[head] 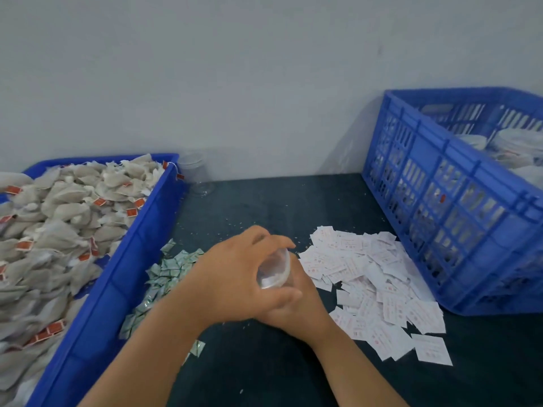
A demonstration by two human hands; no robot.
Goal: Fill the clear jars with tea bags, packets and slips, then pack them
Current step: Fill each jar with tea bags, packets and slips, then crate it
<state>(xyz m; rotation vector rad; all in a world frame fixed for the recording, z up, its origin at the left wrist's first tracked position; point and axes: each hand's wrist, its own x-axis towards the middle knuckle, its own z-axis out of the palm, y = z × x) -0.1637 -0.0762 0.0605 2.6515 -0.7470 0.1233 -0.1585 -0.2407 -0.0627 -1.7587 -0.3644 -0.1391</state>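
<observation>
The left hand (pixel 235 268) is grasping the jar (pixel 273 270) from above, its fingers curling round the wall. The right hand (pixel 302 306) is holding the jar from below, though most of its fingers are hidden. The jar is being held tilted just above the desk (pixel 264 362), between the packets (pixel 167 271) and the slips (pixel 367 277). Its contents are too blurred to judge.

The step appears to be readying the jar for filling. To do it well, one hand should be steadying the jar by its wall and leaving the mouth unobstructed, while the other is feeding items in.

The tea bags (pixel 58 218) are lying in the tray (pixel 129 259) on the left. The crate (pixel 440 207) on the right is probably receiving the packed jars.
</observation>
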